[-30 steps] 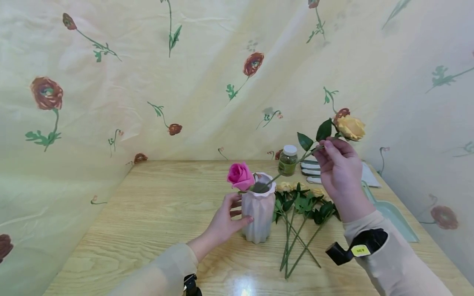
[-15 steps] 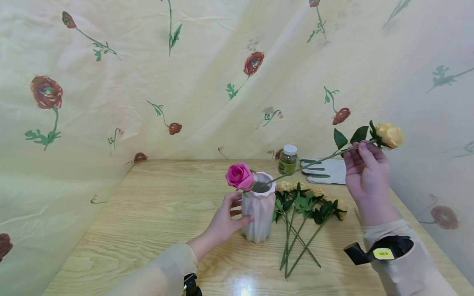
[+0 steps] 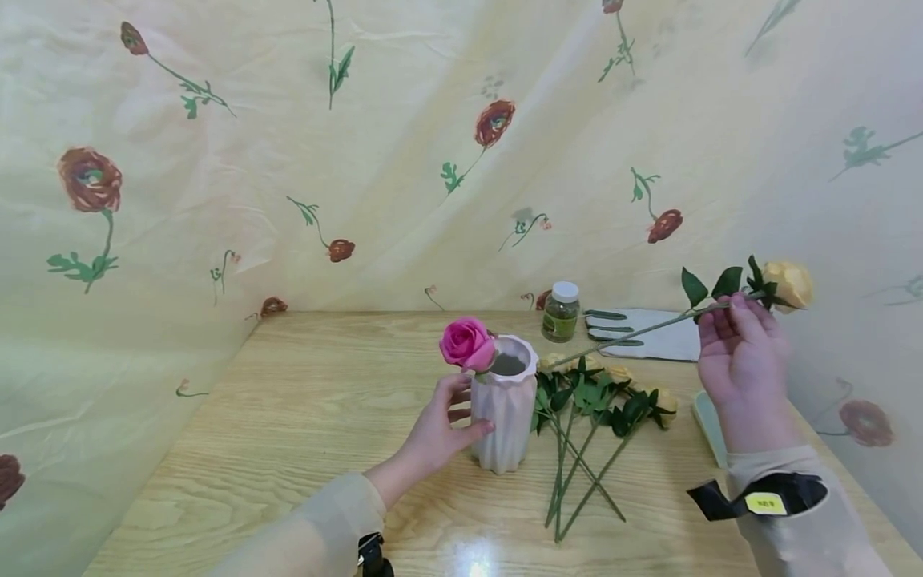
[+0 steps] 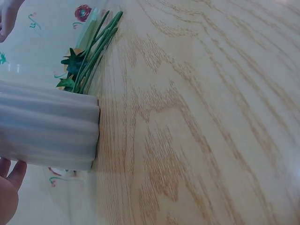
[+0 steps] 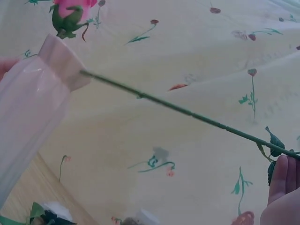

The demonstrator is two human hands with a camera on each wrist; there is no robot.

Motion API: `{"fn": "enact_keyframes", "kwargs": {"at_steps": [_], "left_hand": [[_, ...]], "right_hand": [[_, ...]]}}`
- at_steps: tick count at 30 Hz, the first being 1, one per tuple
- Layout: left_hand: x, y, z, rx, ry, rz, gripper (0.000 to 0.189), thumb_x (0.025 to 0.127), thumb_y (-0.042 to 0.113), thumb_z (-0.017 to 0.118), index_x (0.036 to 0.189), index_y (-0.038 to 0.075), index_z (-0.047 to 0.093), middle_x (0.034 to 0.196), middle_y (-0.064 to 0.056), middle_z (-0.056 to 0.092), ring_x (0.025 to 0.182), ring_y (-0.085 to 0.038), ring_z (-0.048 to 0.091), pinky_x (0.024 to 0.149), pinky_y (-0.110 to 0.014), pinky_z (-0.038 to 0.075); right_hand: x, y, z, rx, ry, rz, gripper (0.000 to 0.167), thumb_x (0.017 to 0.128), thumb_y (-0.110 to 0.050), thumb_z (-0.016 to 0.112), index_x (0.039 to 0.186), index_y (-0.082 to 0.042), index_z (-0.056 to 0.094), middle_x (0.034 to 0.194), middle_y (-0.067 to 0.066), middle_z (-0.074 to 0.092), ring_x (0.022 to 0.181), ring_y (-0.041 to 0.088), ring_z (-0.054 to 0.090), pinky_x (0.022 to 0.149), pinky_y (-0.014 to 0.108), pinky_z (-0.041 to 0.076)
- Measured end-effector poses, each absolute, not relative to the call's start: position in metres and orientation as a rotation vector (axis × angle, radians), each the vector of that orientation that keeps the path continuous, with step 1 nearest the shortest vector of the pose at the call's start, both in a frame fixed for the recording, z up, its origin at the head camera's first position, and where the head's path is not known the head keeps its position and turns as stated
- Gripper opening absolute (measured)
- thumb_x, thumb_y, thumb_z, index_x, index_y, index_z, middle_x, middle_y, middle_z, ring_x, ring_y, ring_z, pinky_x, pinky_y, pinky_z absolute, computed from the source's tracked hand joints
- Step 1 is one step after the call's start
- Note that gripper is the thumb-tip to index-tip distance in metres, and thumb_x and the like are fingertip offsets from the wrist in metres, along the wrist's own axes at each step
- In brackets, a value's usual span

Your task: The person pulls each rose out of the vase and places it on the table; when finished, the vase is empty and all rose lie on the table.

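Note:
My left hand point(image 3: 436, 429) holds a pale ribbed vase point(image 3: 505, 425) upright on the table, thumb in front and fingers at its left side. A pink rose point(image 3: 467, 344) leans over the vase's left rim. Off to the right and raised, my right hand point(image 3: 746, 361) pinches a yellow rose point(image 3: 788, 284) by its stem just below the bloom. The stem point(image 5: 187, 112) slants down leftward, and its bare end lies near the vase's right rim. Beside the vase lie several more yellow roses point(image 3: 591, 401) with crossed stems.
Behind the roses stand a white-lidded jar point(image 3: 561, 312) and a flat white glove with dark-edged fingers point(image 3: 652, 335). A pale green tray-like item point(image 3: 710, 425) lies partly behind the right forearm. Flower-printed cloth point(image 3: 389, 160) hangs behind the wooden table point(image 3: 324, 385).
My right hand has moved right and down with the yellow rose, drawing the stem's end out of the vase mouth. The left hand and vase have stayed put.

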State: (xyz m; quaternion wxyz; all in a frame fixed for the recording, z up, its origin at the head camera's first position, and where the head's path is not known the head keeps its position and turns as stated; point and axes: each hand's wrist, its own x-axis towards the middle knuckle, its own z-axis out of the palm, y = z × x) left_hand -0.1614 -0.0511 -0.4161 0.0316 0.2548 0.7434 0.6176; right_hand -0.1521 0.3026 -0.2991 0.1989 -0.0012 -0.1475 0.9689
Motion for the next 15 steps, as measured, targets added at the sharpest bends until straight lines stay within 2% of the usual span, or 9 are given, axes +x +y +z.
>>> {"fn": "enact_keyframes", "kwargs": {"at_steps": [8,15], "left_hand": [[-0.162,-0.051,-0.416,0.817,2.310,1.920,0.059,0.082,0.012,0.073,0.128,0.008,0.036,0.130,-0.014,0.047,0.119,-0.032,0.047,0.095,-0.045,0.045],[-0.162,-0.051,-0.418,0.790,2.302,1.903,0.060,0.083,0.014,0.072,0.130,0.010,0.036,0.131,-0.014,0.046,0.119,-0.031,0.047,0.096,-0.048,0.043]], "right_hand": [[-0.149,0.308,-0.326,-0.120,-0.575,2.703,0.015,0.088,0.007,0.058,0.100,0.000,0.052,0.087,0.012,0.058,0.076,0.022,0.058,0.070,0.029,0.054],[-0.146,0.295,-0.359,-0.216,-0.837,2.672,0.009,0.088,0.003,0.060,0.096,0.001,0.058,0.083,0.010,0.061,0.074,0.018,0.059,0.070,0.026,0.054]]}}
